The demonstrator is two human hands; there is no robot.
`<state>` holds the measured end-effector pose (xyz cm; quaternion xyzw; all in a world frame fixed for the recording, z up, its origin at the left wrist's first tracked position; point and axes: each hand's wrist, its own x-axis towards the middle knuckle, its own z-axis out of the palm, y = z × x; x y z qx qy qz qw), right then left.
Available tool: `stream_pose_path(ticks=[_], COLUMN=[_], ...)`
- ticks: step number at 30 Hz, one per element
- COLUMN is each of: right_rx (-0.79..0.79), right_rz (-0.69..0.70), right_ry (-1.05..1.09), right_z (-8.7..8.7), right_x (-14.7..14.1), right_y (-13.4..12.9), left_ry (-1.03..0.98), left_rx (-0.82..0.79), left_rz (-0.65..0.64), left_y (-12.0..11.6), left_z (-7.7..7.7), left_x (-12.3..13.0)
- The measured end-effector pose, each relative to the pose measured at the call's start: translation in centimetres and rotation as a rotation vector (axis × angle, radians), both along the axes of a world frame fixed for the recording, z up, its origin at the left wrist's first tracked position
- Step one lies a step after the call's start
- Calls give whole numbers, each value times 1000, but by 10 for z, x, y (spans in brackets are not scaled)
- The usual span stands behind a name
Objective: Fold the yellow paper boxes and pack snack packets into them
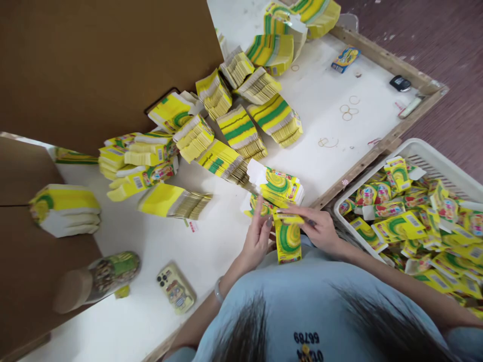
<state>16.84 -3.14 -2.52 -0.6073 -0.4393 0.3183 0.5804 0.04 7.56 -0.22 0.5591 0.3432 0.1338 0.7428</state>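
A small yellow carton [289, 244] with a green swirl is between my hands, close to my body. My right hand [320, 229] pinches its folded upper end. My left hand [257, 235] is at its left side, index finger raised and thumb near the edge; the lower fingers curl against the carton, partly hidden. Just beyond my fingertips lies a small stack of flat yellow cartons [281, 185] with white flaps.
Banded bundles of flat cartons [241, 133] spread across the white table [313, 110]. At right stands a white basket [415, 146] heaped with formed cartons. A phone [176, 287], a jar [113, 271], rubber bands [347, 111] and a blue box [345, 59] also lie about.
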Motion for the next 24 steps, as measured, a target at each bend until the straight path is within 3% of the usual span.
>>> stream_pose_path(ticks=[3,8,11,24], right_rx=[39,-276,-348,-397], right_rz=[158,209,224,271], right_ry=[-62,305,379,462], right_z=[2,18,25,34], right_x=[8,1,-1,8], right_y=[-6,-6,-3,1], left_ry=[48,118,139,131], left_rx=[42,50,15,136], left_rz=[-28,-5,-11,-41], left_y=[2,5,4,3], left_z=[2,5,5,1], left_x=[1,4,4,0])
